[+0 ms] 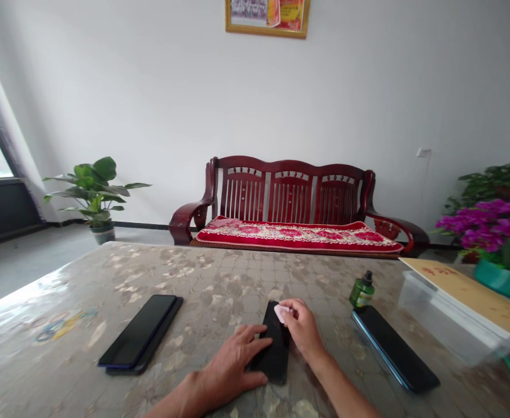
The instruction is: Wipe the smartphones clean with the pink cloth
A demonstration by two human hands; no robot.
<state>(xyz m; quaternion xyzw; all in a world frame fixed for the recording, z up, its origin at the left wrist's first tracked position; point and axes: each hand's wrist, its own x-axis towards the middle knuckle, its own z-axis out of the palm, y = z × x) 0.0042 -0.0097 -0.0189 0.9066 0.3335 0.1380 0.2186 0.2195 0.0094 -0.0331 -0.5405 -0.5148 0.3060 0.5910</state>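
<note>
A black smartphone [276, 361] lies flat on the table in front of me, its top end pointing away. My left hand [235, 363] rests over its left edge with fingers spread on the dark screen and the thumb near the bottom end. Pinched in my right hand [302, 328] is a small pale pink wiping pad [282, 313], held against the upper part of the screen. Its exact material cannot be made out. My right palm stays just off the phone's right side.
Two stacked phones [139, 331] lie at the left. On the right are a blue-edged phone [397, 348], a green bottle with black cap [362, 289], and a clear plastic box [438, 319] under a tan folder [473, 293]. Purple flowers [494, 226] stand behind; a wooden bench [290, 191] faces the table.
</note>
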